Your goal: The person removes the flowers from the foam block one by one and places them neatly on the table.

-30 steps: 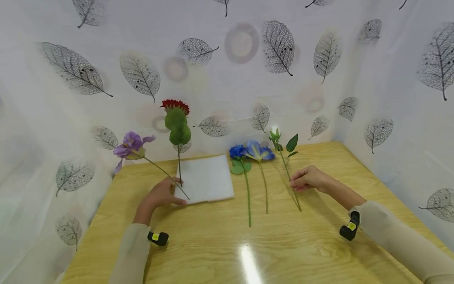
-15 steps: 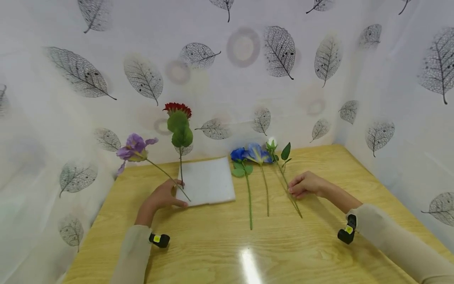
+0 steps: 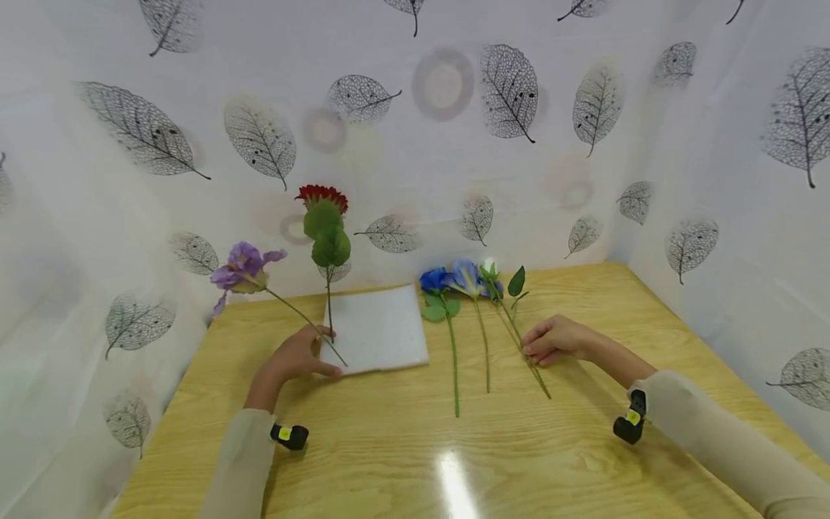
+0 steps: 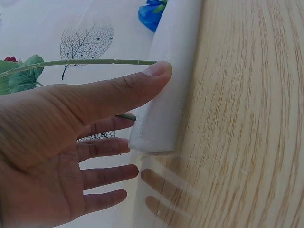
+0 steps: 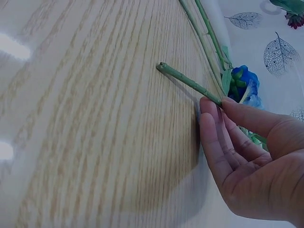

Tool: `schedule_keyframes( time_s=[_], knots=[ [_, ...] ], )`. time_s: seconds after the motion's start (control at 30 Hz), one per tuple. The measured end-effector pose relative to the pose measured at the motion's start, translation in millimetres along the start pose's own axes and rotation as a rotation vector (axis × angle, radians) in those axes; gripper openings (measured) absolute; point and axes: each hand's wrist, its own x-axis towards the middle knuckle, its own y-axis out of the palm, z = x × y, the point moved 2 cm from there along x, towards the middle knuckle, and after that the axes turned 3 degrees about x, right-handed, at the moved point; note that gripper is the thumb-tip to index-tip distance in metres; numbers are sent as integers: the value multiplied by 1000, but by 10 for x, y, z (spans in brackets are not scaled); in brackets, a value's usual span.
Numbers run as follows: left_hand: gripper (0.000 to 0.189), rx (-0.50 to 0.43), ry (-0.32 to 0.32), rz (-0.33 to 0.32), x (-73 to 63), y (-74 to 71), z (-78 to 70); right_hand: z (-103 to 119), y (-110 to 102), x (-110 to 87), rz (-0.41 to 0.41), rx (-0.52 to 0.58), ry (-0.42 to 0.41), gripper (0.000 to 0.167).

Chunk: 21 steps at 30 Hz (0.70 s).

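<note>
A white foam block lies on the table with two artificial flowers stuck into its left part: a leaning purple iris and an upright red flower with round green leaves. My left hand rests against the block's left side. Its thumb touches the front edge beside the iris stem, and the other fingers extend nearly straight. On the right, my right hand pinches the green stem of a white rose between thumb and fingertips. The lower stem end sticks out past the fingers, close over the table.
Between the block and my right hand lie a blue rose and a blue iris, their stems pointing toward me. The white rose's head overlaps the blue iris. A leaf-printed curtain surrounds the wooden table.
The white rose's head has swung left and lower, from beside the blue iris to overlapping it. My right hand has shifted slightly left and downward. My left hand stays at the block.
</note>
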Motion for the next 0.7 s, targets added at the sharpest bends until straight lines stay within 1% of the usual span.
schedule_keyframes(
  time_s=[0.2,0.4,0.7],
  knots=[
    [83,-8,-7,8,-22,-8,-33,30,32,2,31,33,1,38],
    [83,-15,-14,13,-24,-6,-31,34,60,36,55,67,2,36],
    [82,-13,2,20,-30,-11,-42,35,88,46,74,76,17,34]
  ],
)
